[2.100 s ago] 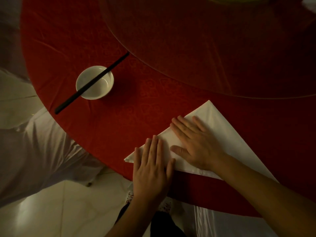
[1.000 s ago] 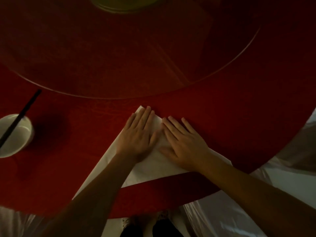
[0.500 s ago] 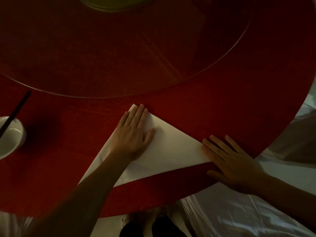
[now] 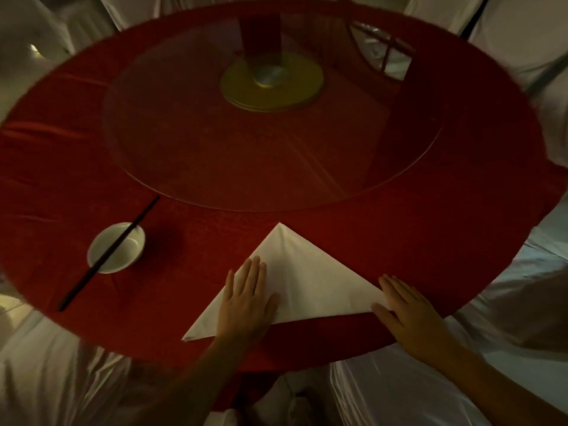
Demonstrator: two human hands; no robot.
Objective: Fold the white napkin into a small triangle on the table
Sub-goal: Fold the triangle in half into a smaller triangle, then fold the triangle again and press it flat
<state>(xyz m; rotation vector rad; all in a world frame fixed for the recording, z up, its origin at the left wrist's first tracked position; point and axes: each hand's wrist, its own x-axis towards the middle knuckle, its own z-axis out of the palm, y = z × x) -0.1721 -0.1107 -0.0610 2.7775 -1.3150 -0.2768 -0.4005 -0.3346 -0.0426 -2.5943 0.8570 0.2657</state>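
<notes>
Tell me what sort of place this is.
Probably a banquet restaurant: a round table in a red cloth, a glass turntable at its centre, and a bowl with chopsticks across it. Chairs in white covers surround it.

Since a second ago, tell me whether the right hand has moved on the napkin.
Yes. The right hand slid from beside the left hand out to the napkin's right corner.

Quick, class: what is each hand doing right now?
Left hand: open, flat on the napkin, holding nothing.
Right hand: open, flat at the napkin's right corner, holding nothing.
</notes>
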